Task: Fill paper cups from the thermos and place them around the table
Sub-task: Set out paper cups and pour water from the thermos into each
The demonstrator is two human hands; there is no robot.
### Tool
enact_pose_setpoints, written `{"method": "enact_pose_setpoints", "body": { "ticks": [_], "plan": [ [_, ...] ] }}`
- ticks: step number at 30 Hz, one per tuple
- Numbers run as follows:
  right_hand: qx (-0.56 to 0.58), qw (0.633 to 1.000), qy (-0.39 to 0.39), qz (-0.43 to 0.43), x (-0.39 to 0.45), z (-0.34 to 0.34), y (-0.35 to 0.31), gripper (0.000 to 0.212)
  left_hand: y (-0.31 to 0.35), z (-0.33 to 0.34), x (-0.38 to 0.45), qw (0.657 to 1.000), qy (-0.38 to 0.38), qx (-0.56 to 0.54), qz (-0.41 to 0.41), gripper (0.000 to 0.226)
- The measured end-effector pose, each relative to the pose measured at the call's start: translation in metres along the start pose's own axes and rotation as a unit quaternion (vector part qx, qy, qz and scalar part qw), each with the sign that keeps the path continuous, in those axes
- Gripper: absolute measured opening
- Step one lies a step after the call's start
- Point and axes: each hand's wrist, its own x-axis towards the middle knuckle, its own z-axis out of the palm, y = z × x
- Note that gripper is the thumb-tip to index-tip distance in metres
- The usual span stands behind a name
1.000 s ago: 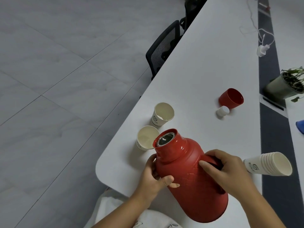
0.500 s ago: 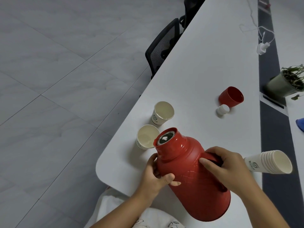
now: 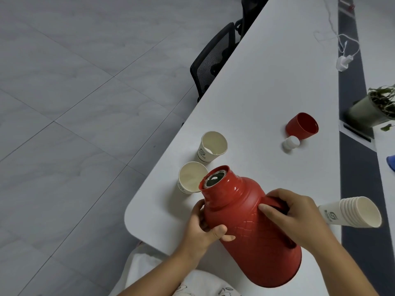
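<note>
A red thermos (image 3: 254, 229) with its mouth uncovered is tilted toward the upper left over the white table (image 3: 267, 86). My right hand (image 3: 292, 214) grips its handle, and my left hand (image 3: 205, 228) holds its body just below the neck. The thermos mouth overlaps the rim of the near paper cup (image 3: 189, 178), which stands upright. A second paper cup (image 3: 211, 146) stands just beyond it. A stack of several paper cups (image 3: 350, 212) lies on its side to the right of my right hand.
The red thermos lid (image 3: 302, 126) lies on its side further up the table, with a white stopper (image 3: 290, 143) next to it. A potted plant (image 3: 376, 105) stands at the right edge. A black chair (image 3: 213, 58) is tucked at the table's left side. A white charger (image 3: 343, 61) lies far back.
The thermos has tipped a little further toward the near cup and its mouth has edged closer to the rim. Both hands keep the same grip.
</note>
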Motion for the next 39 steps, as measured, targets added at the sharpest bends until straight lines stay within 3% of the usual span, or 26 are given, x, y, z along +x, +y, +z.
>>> {"method": "enact_pose_setpoints", "body": {
  "ticks": [39],
  "plan": [
    [-0.037, 0.999, -0.029, 0.005, 0.0047, -0.002, -0.0075, 0.031, 0.0021, 0.0018, -0.0003, 1.0, -0.002, -0.022, 0.003, 0.103]
  ]
}}
